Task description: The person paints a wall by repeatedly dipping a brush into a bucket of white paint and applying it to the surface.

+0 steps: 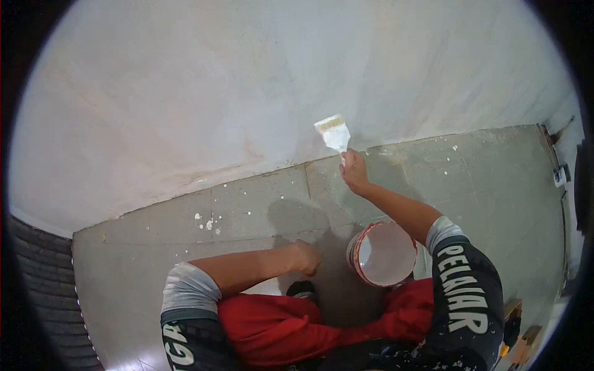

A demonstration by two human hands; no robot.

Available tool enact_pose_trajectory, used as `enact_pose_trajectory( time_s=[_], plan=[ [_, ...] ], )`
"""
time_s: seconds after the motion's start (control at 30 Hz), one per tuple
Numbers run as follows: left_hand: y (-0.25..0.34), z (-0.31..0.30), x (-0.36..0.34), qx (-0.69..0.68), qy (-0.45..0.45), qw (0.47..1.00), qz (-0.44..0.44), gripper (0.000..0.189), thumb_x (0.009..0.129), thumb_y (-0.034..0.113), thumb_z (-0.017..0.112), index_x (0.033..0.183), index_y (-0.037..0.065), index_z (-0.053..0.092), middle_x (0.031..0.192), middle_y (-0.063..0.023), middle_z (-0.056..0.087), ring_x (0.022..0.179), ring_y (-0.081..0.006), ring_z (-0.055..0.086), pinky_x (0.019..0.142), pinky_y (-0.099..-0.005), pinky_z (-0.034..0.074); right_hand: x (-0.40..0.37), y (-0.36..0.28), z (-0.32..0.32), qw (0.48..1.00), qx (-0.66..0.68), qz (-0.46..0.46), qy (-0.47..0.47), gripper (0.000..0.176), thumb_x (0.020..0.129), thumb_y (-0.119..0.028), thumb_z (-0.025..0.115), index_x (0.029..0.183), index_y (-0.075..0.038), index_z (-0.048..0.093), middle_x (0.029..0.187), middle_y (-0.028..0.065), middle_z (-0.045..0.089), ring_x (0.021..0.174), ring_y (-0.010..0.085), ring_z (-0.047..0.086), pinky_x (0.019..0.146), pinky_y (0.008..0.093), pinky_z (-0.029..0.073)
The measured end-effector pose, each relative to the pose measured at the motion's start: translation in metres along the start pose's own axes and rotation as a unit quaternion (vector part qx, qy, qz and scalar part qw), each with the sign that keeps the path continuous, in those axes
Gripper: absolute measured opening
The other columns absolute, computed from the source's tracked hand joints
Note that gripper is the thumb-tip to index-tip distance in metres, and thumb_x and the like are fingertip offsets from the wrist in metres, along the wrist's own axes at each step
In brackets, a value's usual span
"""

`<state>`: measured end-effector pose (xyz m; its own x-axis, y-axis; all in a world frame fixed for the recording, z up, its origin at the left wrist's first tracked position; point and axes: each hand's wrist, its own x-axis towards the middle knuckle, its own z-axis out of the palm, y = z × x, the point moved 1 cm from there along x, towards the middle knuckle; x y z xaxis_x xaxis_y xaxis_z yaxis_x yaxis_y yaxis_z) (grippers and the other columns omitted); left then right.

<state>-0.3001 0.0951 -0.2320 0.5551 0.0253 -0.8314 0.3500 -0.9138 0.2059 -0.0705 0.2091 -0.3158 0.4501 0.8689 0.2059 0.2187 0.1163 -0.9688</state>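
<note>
A wide, flat white paintbrush with pale bristles (334, 133) is held by the right hand (354, 172), just above and right of the middle of the frame. Its handle is gripped by the fingers (346, 165), which are clamped around it, and its bristle end is pointed up and slightly left, in front of a pale, faintly stained wall (185, 80) by which the upper half is filled; whether the wall is touched cannot be told. The left hand (306, 256) is held low, just below the centre, with its fingers curled downward; whether they are pressed together cannot be told. Right of it, below the right forearm, a round white bucket with a red-smeared rim (353, 253) is set on a grey tiled floor (148, 272), its pale inside partly seen from above. The floor is dotted with white splashes, most thickly left of centre. Along the bottom, bright red cloth (272, 324) is spread over the person's legs, framed by black sleeves with white lettering (467, 281) and pale cuffs. The left edge is lined by a dark, ridged panel (43, 278).
</note>
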Motion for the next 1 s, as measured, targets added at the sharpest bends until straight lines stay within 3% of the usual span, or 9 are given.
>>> enact_pose_trajectory(
  time_s=[0.03, 0.1, 0.17, 0.23, 0.3, 0.4, 0.6, 0.73, 1.0],
  plan=[
    [0.0, 0.0, 0.002, 0.008, -0.004, 1.0, 0.005, 0.028, 0.075, 0.026, 0.059, 0.095, 0.011, 0.071, 0.096, -0.0082, 0.069, 0.093, -0.0268, 0.066, 0.073, -0.0407, 0.053, -0.002, -0.018, 0.002, 1.0, -0.002, -0.003, 0.0, 0.027, 0.086, -0.031, 0.048, 0.077, -0.007, 0.054, 0.06, 0.0025, 0.047, 0.043, 0.0119, 0.043, 0.036, 0.0263, 0.033],
    [0.0, 0.001, 0.004, 0.01, 0.016, 1.0, 0.008, 0.029, 0.076, 0.026, 0.059, 0.096, 0.011, 0.071, 0.097, -0.008, 0.069, 0.093, -0.0266, 0.066, 0.073, -0.0407, 0.053, -0.008, -0.051, 0.003, 0.989, 0.077, 0.126, -0.015, 0.028, 0.087, -0.03, 0.047, 0.08, -0.006, 0.056, 0.059, 0.0027, 0.046, 0.044, 0.0124, 0.045, 0.037, 0.0259, 0.034],
    [0.0, 0.002, 0.003, 0.01, 0.032, 0.999, 0.007, 0.029, 0.077, 0.027, 0.059, 0.098, 0.011, 0.071, 0.097, -0.0077, 0.069, 0.093, -0.0264, 0.066, 0.073, -0.0408, 0.052, -0.01, -0.033, 0.006, 0.992, 0.064, 0.112, -0.01, 0.028, 0.087, -0.031, 0.047, 0.08, -0.006, 0.057, 0.059, 0.0029, 0.047, 0.044, 0.0126, 0.046, 0.036, 0.0262, 0.034],
    [0.0, 0.001, 0.002, -0.007, 0.04, 0.999, 0.032, 0.027, 0.078, 0.023, 0.056, 0.09, 0.003, 0.07, 0.09, -0.0163, 0.068, 0.083, -0.0333, 0.066, 0.071, -0.0439, 0.051, -0.016, -0.028, 0.007, 0.994, 0.051, 0.1, -0.006, 0.028, 0.087, -0.031, 0.047, 0.081, -0.006, 0.058, 0.058, 0.0031, 0.047, 0.044, 0.0127, 0.047, 0.036, 0.0266, 0.034],
    [0.001, -0.002, 0.002, 0.009, 0.022, 0.999, 0.022, 0.027, 0.078, 0.024, 0.057, 0.095, 0.007, 0.07, 0.095, -0.0125, 0.068, 0.088, -0.0298, 0.066, 0.072, -0.0425, 0.052, -0.026, -0.028, 0.004, 0.968, 0.035, 0.241, -0.062, 0.026, 0.087, -0.031, 0.047, 0.084, -0.007, 0.058, 0.061, 0.0039, 0.048, 0.043, 0.0121, 0.045, 0.035, 0.0267, 0.033],
    [0.0, 0.001, 0.004, 0.017, 0.005, 1.0, 0.016, 0.03, 0.077, 0.024, 0.057, 0.1, 0.01, 0.07, 0.1, -0.009, 0.069, 0.093, -0.0267, 0.066, 0.074, -0.041, 0.052, -0.032, -0.027, 0.002, 0.945, 0.077, 0.315, -0.05, 0.024, 0.086, -0.031, 0.048, 0.09, -0.009, 0.057, 0.059, 0.0036, 0.047, 0.041, 0.0112, 0.041, 0.034, 0.0263, 0.03],
    [-0.001, 0.009, 0.014, 0.022, 0.039, 0.999, 0.03, 0.031, 0.075, 0.025, 0.056, 0.097, 0.009, 0.07, 0.099, -0.0106, 0.068, 0.092, -0.0288, 0.066, 0.073, -0.0415, 0.052, -0.012, -0.051, -0.013, 0.921, 0.138, 0.365, 0.003, 0.021, 0.086, -0.032, 0.048, 0.088, -0.011, 0.05, 0.057, 0.0024, 0.044, 0.039, 0.0107, 0.037, 0.033, 0.0264, 0.024],
    [0.002, -0.005, 0.001, 0.003, 0.0, 1.0, 0.029, 0.035, 0.079, 0.024, 0.055, 0.1, 0.0, 0.067, 0.096, -0.0197, 0.067, 0.092, -0.036, 0.064, 0.077, -0.0451, 0.05, 0.004, -0.105, -0.048, 0.925, 0.129, 0.358, -0.021, 0.027, 0.085, -0.034, 0.048, 0.072, -0.009, 0.047, 0.056, 0.0016, 0.042, 0.039, 0.0107, 0.035, 0.034, 0.0278, 0.024],
    [-0.002, 0.002, 0.011, 0.035, 0.012, 0.999, 0.028, 0.033, 0.077, 0.028, 0.056, 0.1, 0.009, 0.07, 0.1, -0.0119, 0.068, 0.095, -0.0302, 0.064, 0.077, -0.0431, 0.051, 0.013, -0.194, -0.081, 0.959, 0.107, 0.249, -0.086, 0.029, 0.086, -0.035, 0.048, 0.072, -0.009, 0.046, 0.058, 0.0007, 0.042, 0.041, 0.0094, 0.034, 0.035, 0.0264, 0.022]
  ],
)
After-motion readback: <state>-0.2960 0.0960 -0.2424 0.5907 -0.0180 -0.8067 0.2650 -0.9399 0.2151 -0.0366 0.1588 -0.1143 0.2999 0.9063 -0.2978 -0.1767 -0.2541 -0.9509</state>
